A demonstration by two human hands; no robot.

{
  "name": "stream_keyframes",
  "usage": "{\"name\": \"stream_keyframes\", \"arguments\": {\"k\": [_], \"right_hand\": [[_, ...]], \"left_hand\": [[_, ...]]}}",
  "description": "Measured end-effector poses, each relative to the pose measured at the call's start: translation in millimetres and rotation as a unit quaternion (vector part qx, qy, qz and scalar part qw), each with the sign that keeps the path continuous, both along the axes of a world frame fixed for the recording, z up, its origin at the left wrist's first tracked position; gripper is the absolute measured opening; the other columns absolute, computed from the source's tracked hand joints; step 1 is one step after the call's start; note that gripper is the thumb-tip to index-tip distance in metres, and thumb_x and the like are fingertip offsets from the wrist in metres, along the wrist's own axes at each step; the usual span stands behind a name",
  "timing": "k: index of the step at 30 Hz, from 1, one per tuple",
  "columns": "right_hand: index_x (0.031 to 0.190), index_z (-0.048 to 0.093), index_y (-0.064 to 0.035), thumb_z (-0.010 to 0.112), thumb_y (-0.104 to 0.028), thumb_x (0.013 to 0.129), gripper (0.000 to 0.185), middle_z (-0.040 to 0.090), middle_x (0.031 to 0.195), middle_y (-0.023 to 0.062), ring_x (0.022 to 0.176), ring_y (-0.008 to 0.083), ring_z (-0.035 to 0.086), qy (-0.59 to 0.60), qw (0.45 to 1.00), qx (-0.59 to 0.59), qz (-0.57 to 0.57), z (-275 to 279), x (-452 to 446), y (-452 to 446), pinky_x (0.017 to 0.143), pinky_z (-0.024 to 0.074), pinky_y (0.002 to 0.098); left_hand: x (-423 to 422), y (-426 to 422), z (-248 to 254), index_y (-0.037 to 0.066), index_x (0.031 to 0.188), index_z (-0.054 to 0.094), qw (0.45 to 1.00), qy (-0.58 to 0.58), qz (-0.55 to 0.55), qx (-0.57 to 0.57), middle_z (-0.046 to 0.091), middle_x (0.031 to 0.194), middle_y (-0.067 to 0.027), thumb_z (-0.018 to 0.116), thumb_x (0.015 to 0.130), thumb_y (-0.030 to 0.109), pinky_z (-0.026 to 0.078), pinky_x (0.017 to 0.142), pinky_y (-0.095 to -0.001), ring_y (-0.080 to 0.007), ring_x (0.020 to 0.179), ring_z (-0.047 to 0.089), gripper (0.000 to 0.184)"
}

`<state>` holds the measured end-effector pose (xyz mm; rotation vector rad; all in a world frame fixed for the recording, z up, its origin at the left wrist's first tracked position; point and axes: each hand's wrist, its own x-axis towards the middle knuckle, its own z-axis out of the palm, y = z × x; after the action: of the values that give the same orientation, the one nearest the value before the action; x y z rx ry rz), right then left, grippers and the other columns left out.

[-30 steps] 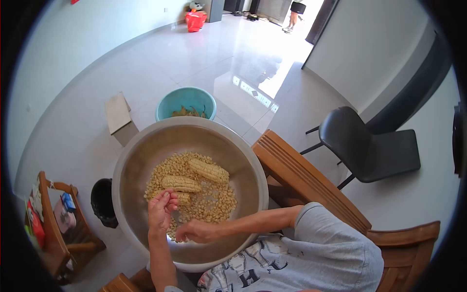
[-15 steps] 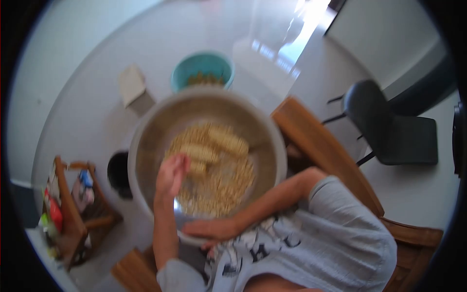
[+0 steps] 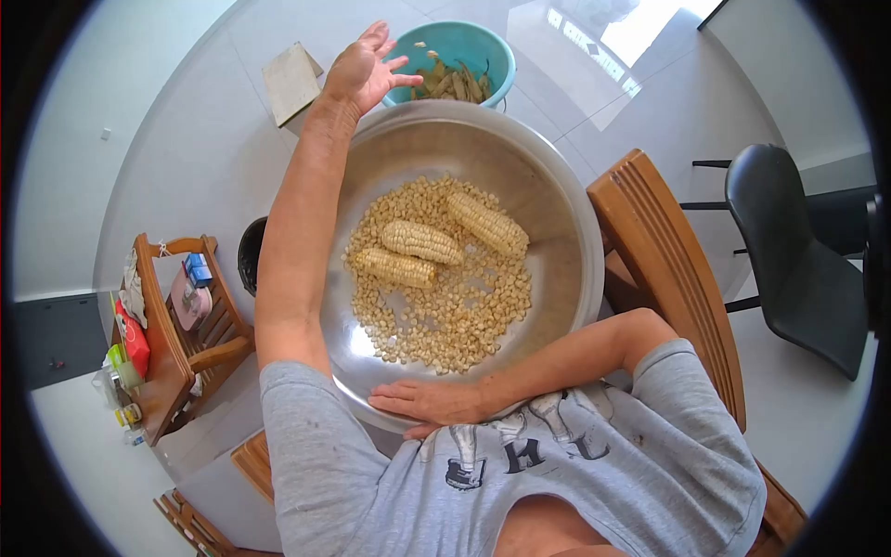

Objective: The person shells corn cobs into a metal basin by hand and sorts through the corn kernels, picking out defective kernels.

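The floor [image 3: 213,139] is pale and shiny, made of big tiles, and bright light lies on it at the far end. A big metal bowl [image 3: 561,232] is right in front of the person. Three corn cobs [image 3: 420,241] lie in it, on and among lots of loose corn kernels [image 3: 445,345]. Just past the bowl is a blue-green tub [image 3: 499,65] with dry, leafy bits [image 3: 457,84] in it. The left hand [image 3: 373,72] is up beside the tub, wide open with its fingers spread, and I see nothing in its grip. A few tiny pale bits [image 3: 420,45] are near its fingertips; I can't tell if they are in the air or on the tub. The right hand [image 3: 434,402] lies flat on the near rim of the bowl, fingers straight, gripping nothing that I can see. A tan block [image 3: 290,84] is on the floor near the left hand. A black chair [image 3: 775,251] is on the right, past a long brown wooden piece [image 3: 682,288]. On the left, a wooden chair [image 3: 223,355] holds a blue box [image 3: 198,269] and a pink thing [image 3: 190,304] I can't name. The left arm hides part of a black bin [image 3: 249,258]. The bowl hides part of the tub, and whatever is under the bowl is hidden too. Dark edges cut off the corners of the room.
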<state>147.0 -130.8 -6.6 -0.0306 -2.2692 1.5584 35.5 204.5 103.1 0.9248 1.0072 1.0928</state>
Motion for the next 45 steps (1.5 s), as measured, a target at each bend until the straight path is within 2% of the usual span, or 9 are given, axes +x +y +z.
{"name": "stream_keyframes", "arguments": {"k": [1,6,9,15,23,27,33,39,45], "right_hand": [[0.131,0.023,0.0057,0.058,-0.026,0.079,0.07,0.033,0.128,0.023,0.115,0.0368,0.037,0.012,1.0,0.017,-0.018,-3,0,-2,0.1,0.0306,0.0409],[0.13,0.027,0.0056,0.059,-0.029,0.078,0.07,0.035,0.126,0.0243,0.111,0.0369,0.04,0.018,1.0,-0.01,-0.023,0,2,-7,0.098,0.033,0.0407],[0.129,0.028,0.0056,0.06,-0.03,0.077,0.07,0.037,0.124,0.0245,0.109,0.0367,0.042,0.0,1.0,0.015,-0.011,8,-2,3,0.096,0.0341,0.0403],[0.131,0.027,0.0046,0.058,-0.032,0.081,0.07,0.035,0.13,0.0229,0.116,0.0357,0.038,-0.042,0.999,0.0,0.005,14,-3,2,0.098,0.0336,0.0409],[0.13,0.03,0.0037,0.058,-0.028,0.08,0.065,0.037,0.127,0.0209,0.112,0.0352,0.04,-0.041,0.998,0.036,-0.017,9,4,-7,0.097,0.0347,0.0408],[0.131,0.029,0.0033,0.058,-0.027,0.079,0.067,0.036,0.129,0.0201,0.112,0.0366,0.04,-0.049,0.997,0.047,-0.037,7,-1,-14,0.098,0.0338,0.0415],[0.125,0.033,0.0043,0.06,-0.025,0.074,0.065,0.039,0.121,0.0183,0.109,0.0342,0.04,0.0,0.994,0.038,-0.106,1,-15,-19,0.096,0.0334,0.0407],[0.124,0.034,0.0047,0.06,-0.026,0.074,0.065,0.041,0.12,0.0192,0.109,0.0355,0.04,0.014,0.994,0.041,-0.099,-7,-14,-20,0.097,0.0319,0.0419],[0.124,0.036,0.0042,0.061,-0.027,0.073,0.065,0.042,0.122,0.0203,0.114,0.0372,0.037,0.025,0.994,0.04,-0.096,-12,-12,-20,0.1,0.0297,0.0424]], "left_hand": [[-3,-4,-5,0.002,0.138,0.013,0.999,0.016,-0.037,0.018,0.006,0.143,-0.024,0.041,0.093,0.022,0.046,0.087,-0.0478,-0.0417,0.129,0.02,0.057],[-18,-87,-39,0.001,0.103,0.062,0.946,0.298,0.013,0.126,0.063,0.099,-0.0078,0.054,0.087,0.016,0.049,0.074,-0.0248,-0.012,0.085,0.061,0.023],[-21,-153,-56,0.003,0.101,0.063,0.878,0.46,-0.079,0.105,0.062,0.103,-0.0092,0.053,0.088,0.019,0.049,0.071,-0.0273,-0.0162,0.085,0.061,0.023],[-16,-202,-115,0.003,0.099,0.062,0.694,0.588,-0.116,0.399,0.06,0.092,-0.0148,0.049,0.089,0.028,0.04,0.083,-0.0354,-0.0275,0.089,0.055,0.03],[-44,-267,-99,-0.001,0.073,0.065,0.709,0.648,-0.221,0.168,0.057,0.072,-0.0135,0.058,0.08,0.019,0.042,0.067,-0.0398,-0.0306,0.072,0.055,0.022],[-23,-259,-105,-0.003,0.093,0.061,0.786,0.56,-0.117,0.235,0.059,0.091,-0.0183,0.06,0.077,0.015,0.044,0.079,-0.0384,-0.0331,0.088,0.056,0.023],[7,-214,-126,0.001,0.116,0.049,0.744,0.565,-0.077,0.348,0.046,0.117,-0.0233,0.062,0.077,0.015,0.036,0.096,-0.0404,-0.037,0.113,0.041,0.043],[16,-235,-122,0.004,0.105,0.056,0.736,0.56,-0.228,0.304,0.053,0.107,-0.0147,0.069,0.07,0.018,0.041,0.087,-0.0389,-0.0306,0.103,0.048,0.04],[16,-256,-113,0.002,0.087,0.063,0.716,0.624,-0.16,0.269,0.057,0.093,-0.0116,0.067,0.071,0.014,0.044,0.077,-0.0385,-0.028,0.091,0.052,0.02]]}}
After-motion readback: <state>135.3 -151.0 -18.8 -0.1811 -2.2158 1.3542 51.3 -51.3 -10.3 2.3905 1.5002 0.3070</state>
